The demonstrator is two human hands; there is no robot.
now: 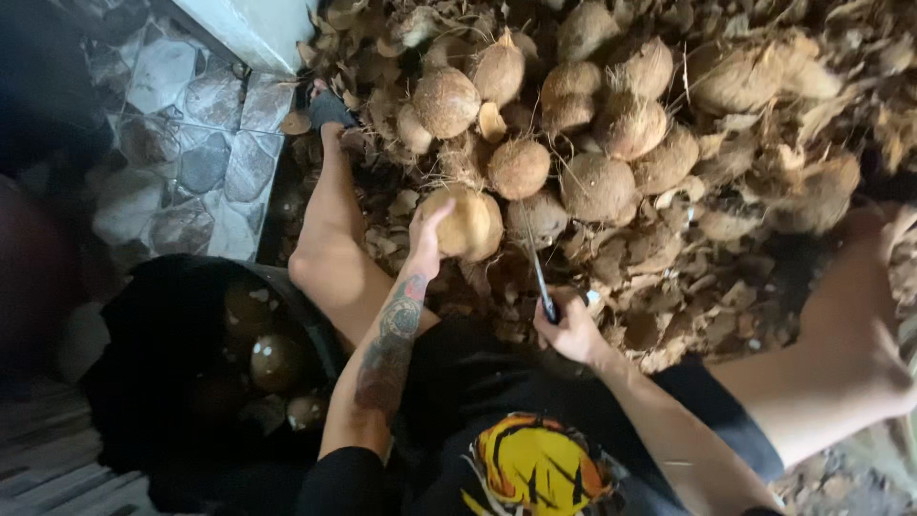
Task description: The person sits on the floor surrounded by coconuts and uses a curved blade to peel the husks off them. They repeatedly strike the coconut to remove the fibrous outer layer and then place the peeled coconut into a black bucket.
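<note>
My left hand [427, 234] grips a brown husked coconut [465, 225] at the near edge of a big pile of coconuts [573, 134]. A knife [537, 268] with a dark blade pointing up toward the pile is held in my right hand [570, 330], just right of that coconut. I sit with my knees spread; my left leg [330, 229] stretches toward the pile and my right knee [850, 325] is at the right.
A black tub [162, 325] at my left holds several peeled coconuts [277, 361]. Husk scraps [669, 277] cover the ground between my legs. Stone-patterned floor tiles [181, 143] and a pale wall base [253, 29] lie at the upper left.
</note>
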